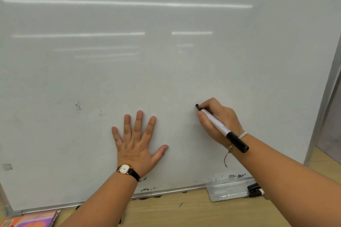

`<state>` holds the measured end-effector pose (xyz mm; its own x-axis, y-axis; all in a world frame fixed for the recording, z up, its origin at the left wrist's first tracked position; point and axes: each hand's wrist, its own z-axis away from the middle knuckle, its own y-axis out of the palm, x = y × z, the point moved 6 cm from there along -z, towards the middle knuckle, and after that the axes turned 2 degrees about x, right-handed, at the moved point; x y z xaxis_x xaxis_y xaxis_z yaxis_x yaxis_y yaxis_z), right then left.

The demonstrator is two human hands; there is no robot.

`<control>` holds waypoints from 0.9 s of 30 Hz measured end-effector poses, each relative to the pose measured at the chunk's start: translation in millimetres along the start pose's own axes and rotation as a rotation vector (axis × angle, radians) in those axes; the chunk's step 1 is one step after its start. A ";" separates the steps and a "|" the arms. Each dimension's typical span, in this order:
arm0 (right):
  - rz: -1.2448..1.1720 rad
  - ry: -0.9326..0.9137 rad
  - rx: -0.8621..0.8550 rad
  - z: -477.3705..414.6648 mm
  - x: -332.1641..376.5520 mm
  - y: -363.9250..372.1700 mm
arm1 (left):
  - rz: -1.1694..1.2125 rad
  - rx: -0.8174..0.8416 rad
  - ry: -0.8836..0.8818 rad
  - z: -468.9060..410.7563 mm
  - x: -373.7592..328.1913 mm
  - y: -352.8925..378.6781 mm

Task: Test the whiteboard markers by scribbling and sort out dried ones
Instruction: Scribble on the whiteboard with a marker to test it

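An orange and purple box (31, 220) lies at the near left corner of the wooden tabletop (184, 212). Farther back on the right, two dark-capped markers (255, 190) rest beside a metal tray (228, 190) at the lower edge of the whiteboard (166, 61). The left hand (138, 145), a watch (125, 169) on its wrist, presses flat on the board, fingers spread. To its right, the right hand (217, 121) grips a white-barrelled marker (221, 127), whose black tip meets the board.
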<state>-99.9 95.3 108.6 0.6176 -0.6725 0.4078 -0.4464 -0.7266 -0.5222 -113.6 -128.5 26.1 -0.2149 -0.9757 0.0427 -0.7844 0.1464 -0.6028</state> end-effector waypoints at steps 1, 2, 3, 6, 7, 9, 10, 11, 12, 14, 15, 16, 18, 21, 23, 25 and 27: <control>0.020 -0.023 0.007 1.9 1.1 -1.4 | 0.000 -0.001 0.001 0.2 0.3 0.0; 0.074 -0.072 0.056 4.8 2.7 1.3 | -0.001 -0.001 0.001 0.3 0.7 0.0; 0.143 -0.132 0.131 9.2 5.8 6.8 | -0.001 -0.001 0.001 0.3 0.7 0.1; 0.272 -0.215 0.188 13.6 3.3 9.9 | 0.002 -0.002 -0.001 0.6 0.9 0.5; 0.257 -0.166 0.129 9.5 -1.7 2.4 | 0.004 -0.001 -0.001 0.5 0.8 0.6; 0.140 -0.021 -0.019 4.4 -13.9 -16.5 | 0.006 0.001 0.000 0.1 0.9 0.4; 0.106 0.005 -0.063 5.4 -18.4 -21.8 | 0.009 0.000 0.000 -0.1 0.7 0.1; 0.113 -0.004 -0.066 7.5 -19.1 -23.1 | 0.011 -0.001 -0.001 0.2 0.7 0.0; 0.150 -0.037 -0.029 9.6 -17.0 -21.2 | 0.013 -0.003 -0.001 0.0 0.7 -0.5; 0.264 -0.124 0.095 17.1 -12.3 -12.0 | 0.017 -0.002 0.001 0.0 0.7 -0.3; 0.319 -0.153 0.120 18.1 -12.4 -11.5 | 0.017 0.000 0.001 0.1 0.8 0.0; 0.349 -0.152 0.092 16.6 -15.9 -16.8 | 0.017 0.002 0.000 0.0 0.7 0.3; 0.283 0.004 -0.032 11.8 -29.0 -36.0 | 0.012 0.007 -0.001 -0.2 0.5 1.1; 0.203 0.117 -0.130 18.2 -40.4 -50.0 | 0.015 0.011 0.000 -0.3 0.8 2.5; 0.285 0.030 -0.027 25.1 -36.1 -41.4 | 0.020 0.019 -0.002 -0.2 1.4 3.4; 0.346 -0.026 0.062 28.3 -36.8 -35.7 | 0.027 0.035 -0.008 -0.3 2.2 4.1; 0.340 0.051 -0.034 24.2 -43.9 -48.7 | 0.028 0.048 -0.012 -0.6 2.0 4.3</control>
<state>-89.7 163.6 98.0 0.3966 -0.8826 0.2523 -0.6432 -0.4633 -0.6096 -117.8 -129.7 24.1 -0.2295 -0.9732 0.0161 -0.7489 0.1660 -0.6415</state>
